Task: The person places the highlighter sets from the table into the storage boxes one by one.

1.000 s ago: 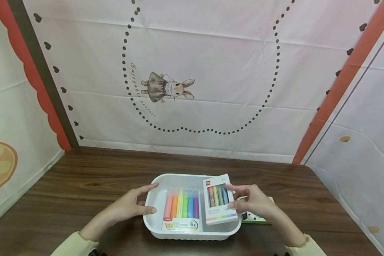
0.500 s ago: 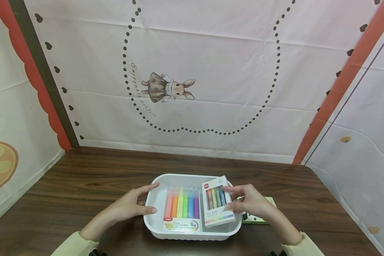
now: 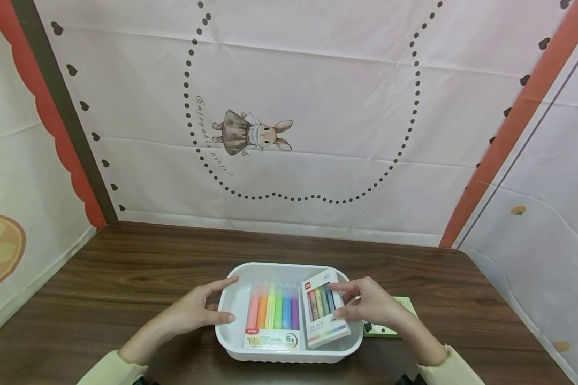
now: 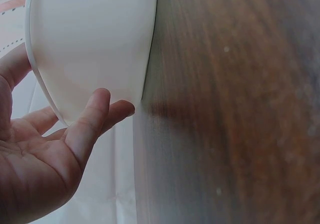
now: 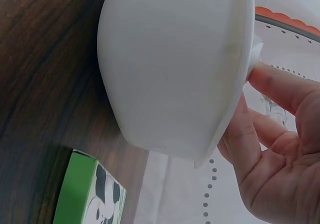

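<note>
A white plastic basket [image 3: 270, 357] with a divider stands on the table. My left hand [image 3: 196, 308] holds its left rim, fingers spread; in the left wrist view, some fingertips [image 4: 100, 99] lie by the outer wall. A clear pack of highlighters [image 3: 272, 313] in rainbow colours lies in the left compartment. At the right compartment, my right hand [image 3: 370, 305] pinches the right side of a white box of crayons [image 3: 324, 327], which is tilted inside the rim. In the right wrist view the basket wall [image 5: 170, 73] hides nearly all of this box.
A green box with a panda picture [image 5: 77, 189] lies on the dark wooden table [image 3: 164, 251], right of the basket and partly behind my right hand. Printed cloth [image 3: 318, 107] hangs at the back and along both sides.
My right hand has moved left and slightly down with the box of crayons, which now sits lower in the right compartment, nearer the divider. The left hand has stayed on the rim.
</note>
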The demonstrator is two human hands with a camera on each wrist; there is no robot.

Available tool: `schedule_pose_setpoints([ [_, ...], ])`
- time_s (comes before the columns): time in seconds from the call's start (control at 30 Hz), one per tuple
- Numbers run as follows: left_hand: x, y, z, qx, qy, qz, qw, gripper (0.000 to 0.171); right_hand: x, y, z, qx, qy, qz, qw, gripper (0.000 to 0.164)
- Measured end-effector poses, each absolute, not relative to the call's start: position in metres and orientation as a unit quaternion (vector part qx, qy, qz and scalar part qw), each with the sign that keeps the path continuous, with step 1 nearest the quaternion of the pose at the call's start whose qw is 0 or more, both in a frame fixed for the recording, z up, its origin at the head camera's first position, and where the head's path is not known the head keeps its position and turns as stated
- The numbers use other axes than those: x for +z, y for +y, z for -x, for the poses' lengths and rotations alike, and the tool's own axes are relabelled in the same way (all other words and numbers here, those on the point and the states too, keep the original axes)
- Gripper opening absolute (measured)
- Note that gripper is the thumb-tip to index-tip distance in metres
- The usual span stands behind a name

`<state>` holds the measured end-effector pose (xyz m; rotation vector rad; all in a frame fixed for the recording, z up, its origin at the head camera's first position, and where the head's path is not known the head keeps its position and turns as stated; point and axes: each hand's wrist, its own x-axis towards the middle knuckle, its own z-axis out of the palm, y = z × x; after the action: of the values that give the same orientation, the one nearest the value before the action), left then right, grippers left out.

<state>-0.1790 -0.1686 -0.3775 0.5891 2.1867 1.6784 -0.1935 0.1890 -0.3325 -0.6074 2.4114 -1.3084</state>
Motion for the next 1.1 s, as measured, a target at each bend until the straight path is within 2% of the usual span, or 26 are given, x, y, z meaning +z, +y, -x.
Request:
schedule_pose_setpoints([
  [0.87,-0.377,-0.169,0.179,0.588,0.765,-0.206,0.163,0.082,-0.334,0.175,0.196,-0.413,0.872,0.207,0.160,0.054],
  [0.97,-0.377,-0.169,0.179,0.589,0.765,-0.205,0.163,0.082,-0.334,0.173,0.194,-0.393,0.884,0.214,0.136,0.052],
  [1.1,-0.377,-0.169,0.179,0.587,0.766,-0.205,0.162,0.082,-0.334,0.171,0.188,-0.326,0.918,0.220,0.060,0.044],
])
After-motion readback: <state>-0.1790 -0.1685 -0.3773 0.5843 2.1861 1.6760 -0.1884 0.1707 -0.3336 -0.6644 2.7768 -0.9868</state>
